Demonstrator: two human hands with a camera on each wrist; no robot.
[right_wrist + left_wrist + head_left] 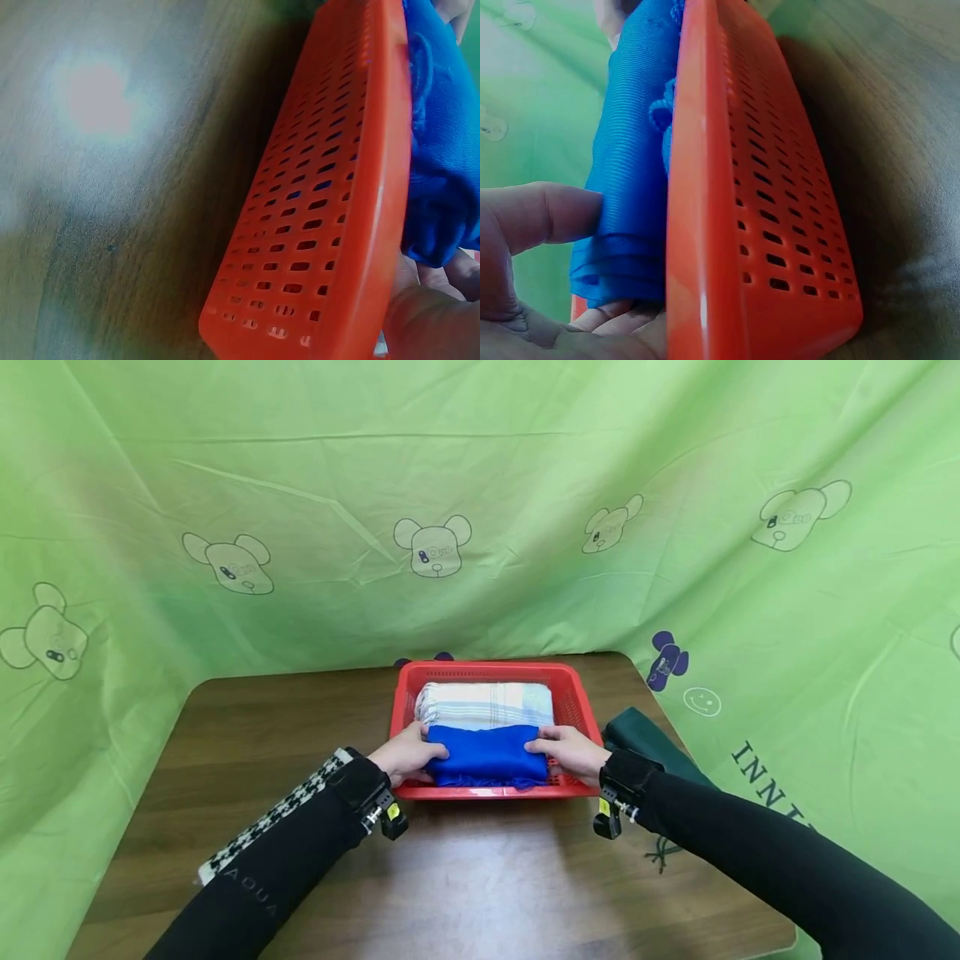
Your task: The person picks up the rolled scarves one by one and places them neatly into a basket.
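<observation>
A folded blue scarf [486, 755] with a fringed edge lies across the front of a red plastic basket [491, 673]. My left hand [407, 752] grips its left end, thumb on top and fingers underneath, as the left wrist view shows on the blue folds [630, 210]. At the right end my right hand [572, 752] pinches the scarf, its thumb over the cloth. Behind the scarf in the basket sits a folded white and light blue striped cloth [487, 704] with a fringe at its left. In the right wrist view the basket wall [300, 217] partly hides the scarf.
A black-and-white patterned cloth [277, 814] lies on the wooden table [480, 877], partly under the left forearm. Right of the basket is a dark green folded cloth [652, 745], its tassels [662, 853] showing below the right forearm. A green printed curtain [525, 602] hangs behind.
</observation>
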